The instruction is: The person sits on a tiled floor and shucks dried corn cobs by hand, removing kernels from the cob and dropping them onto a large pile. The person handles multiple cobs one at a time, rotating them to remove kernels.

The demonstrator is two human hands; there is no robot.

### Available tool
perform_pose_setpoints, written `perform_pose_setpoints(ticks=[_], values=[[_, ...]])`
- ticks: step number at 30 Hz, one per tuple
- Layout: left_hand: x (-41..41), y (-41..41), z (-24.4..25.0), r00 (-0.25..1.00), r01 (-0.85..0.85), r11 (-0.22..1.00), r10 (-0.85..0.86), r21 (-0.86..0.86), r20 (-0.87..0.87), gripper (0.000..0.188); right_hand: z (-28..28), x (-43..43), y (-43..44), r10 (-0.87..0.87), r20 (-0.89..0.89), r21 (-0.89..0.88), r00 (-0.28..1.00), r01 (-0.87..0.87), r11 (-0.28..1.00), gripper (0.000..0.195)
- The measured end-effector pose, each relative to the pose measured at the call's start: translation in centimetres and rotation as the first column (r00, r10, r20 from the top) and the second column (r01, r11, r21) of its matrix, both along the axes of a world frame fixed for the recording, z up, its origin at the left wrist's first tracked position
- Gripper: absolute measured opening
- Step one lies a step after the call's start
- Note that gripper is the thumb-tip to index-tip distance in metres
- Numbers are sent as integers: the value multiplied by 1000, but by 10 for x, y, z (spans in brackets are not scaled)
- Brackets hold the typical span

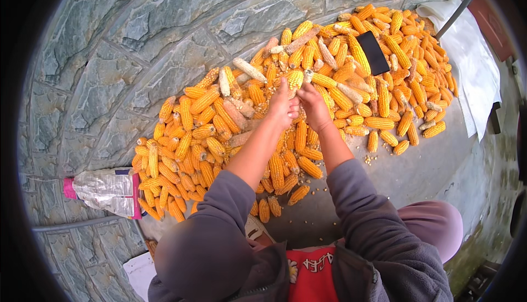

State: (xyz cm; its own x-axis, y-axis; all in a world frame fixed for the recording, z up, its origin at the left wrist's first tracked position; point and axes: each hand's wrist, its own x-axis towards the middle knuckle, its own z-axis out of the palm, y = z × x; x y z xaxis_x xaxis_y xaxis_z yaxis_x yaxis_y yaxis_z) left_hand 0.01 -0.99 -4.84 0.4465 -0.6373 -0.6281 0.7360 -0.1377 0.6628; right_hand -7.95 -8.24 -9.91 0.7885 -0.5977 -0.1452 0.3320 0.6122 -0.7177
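My left hand [282, 105] is wrapped around a yellow corn cob [295, 79], its kernelled end standing up past the thumb. Lower down, near the fingers, part of that cob looks pale and stripped. My right hand [315, 106] is right beside it with curled fingers at the cob's lower side; whether it grips anything is hidden. Just above the right fingertips shows a pale cob end [308, 75]. Both hands are over a long heap of corn cobs [206, 137]. Bare, shelled cobs [249, 70] and loose kernels lie among the full ones.
A black smartphone [373, 53] rests on the heap at the right. Behind runs a stone-patterned wall [173, 26]. A silver and pink bag [105, 191] lies at the left, and a white woven sack [469, 55] at the far right. Scattered kernels [370, 159] dot the concrete floor [416, 166].
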Motion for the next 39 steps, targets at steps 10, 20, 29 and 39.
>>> perform_pose_setpoints(ticks=[10,20,29,39], values=[[-21,-7,-18,324,29,979,-200,201,925,51,7,22,-16,-233,95,138,968,219,966,30],[-13,-14,-27,797,-9,971,-138,240,588,44,9,18,-10,-303,-30,-92,952,300,950,24],[-10,-15,-46,403,40,973,-223,226,887,56,19,17,-11,-284,61,219,957,265,939,25],[6,4,-12,979,202,979,-201,6,-36,43,28,15,-7,-174,-27,185,984,176,967,32]])
